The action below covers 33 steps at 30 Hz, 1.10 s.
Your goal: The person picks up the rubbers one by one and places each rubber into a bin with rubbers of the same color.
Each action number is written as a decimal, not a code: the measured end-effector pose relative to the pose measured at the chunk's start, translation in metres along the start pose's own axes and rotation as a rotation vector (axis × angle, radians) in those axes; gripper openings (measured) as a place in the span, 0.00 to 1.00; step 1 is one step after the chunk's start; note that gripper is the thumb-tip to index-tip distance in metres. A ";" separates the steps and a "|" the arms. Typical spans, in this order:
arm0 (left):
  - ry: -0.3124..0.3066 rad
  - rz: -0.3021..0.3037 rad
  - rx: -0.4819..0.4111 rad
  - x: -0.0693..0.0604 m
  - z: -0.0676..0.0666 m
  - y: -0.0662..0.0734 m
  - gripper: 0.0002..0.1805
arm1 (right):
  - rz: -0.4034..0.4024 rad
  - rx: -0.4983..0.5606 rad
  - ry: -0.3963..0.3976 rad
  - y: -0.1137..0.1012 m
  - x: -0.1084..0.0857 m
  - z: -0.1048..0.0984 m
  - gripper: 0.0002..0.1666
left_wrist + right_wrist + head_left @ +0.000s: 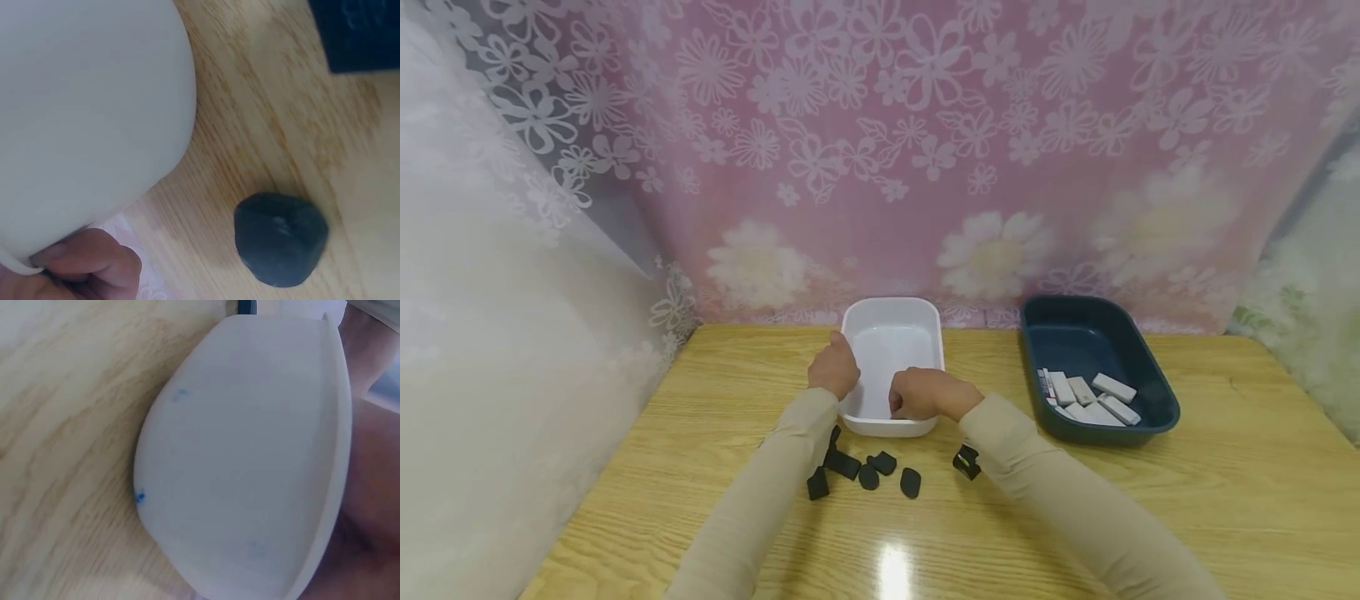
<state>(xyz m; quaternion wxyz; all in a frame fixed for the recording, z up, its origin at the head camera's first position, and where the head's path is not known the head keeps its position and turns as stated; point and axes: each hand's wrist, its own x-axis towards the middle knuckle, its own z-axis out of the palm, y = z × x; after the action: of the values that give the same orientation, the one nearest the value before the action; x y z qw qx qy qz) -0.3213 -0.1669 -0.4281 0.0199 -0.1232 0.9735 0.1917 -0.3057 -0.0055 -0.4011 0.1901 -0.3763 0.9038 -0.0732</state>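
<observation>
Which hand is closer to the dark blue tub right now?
Right. The right hand is over the near right part of the white tub, left of the dark blue tub and apart from it; the left hand grips the white tub's left rim, farther away.

The left hand (834, 365) grips the left rim of 1 white tub (891, 427); the right hand (928, 393) reaches inside. Nearer, black pieces (911, 482) dot the worktop (670, 450); rightward, 1 dark-blue tub (1075, 346) holds whitish blocks (1082, 390).
</observation>
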 end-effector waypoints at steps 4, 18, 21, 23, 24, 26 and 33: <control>-0.003 0.007 0.002 0.000 0.002 -0.002 0.25 | -0.070 0.078 0.075 0.003 -0.005 0.002 0.05; -0.026 0.049 0.003 -0.004 -0.002 -0.004 0.28 | -0.272 0.139 0.428 -0.001 -0.077 0.010 0.07; -0.022 0.054 -0.002 -0.002 -0.004 -0.006 0.28 | -0.241 0.150 0.428 -0.008 -0.088 0.018 0.06; -0.022 0.056 -0.007 -0.002 -0.004 -0.006 0.27 | -0.208 0.142 0.386 -0.013 -0.094 0.026 0.07; -0.022 0.058 -0.009 -0.002 -0.004 -0.007 0.27 | -0.191 0.137 0.357 -0.015 -0.096 0.030 0.08; -0.027 0.063 -0.013 -0.002 -0.004 -0.006 0.27 | -0.147 0.140 0.286 -0.020 -0.099 0.038 0.10; -0.057 0.039 -0.010 -0.004 -0.004 -0.002 0.27 | -0.006 0.208 0.158 -0.030 -0.102 0.061 0.15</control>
<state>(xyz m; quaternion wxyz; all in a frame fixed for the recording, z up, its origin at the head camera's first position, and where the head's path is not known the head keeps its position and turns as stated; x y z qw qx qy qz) -0.3166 -0.1697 -0.4249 0.0432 -0.0990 0.9737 0.2004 -0.1966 0.0460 -0.4191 0.1561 -0.3505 0.9023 -0.1964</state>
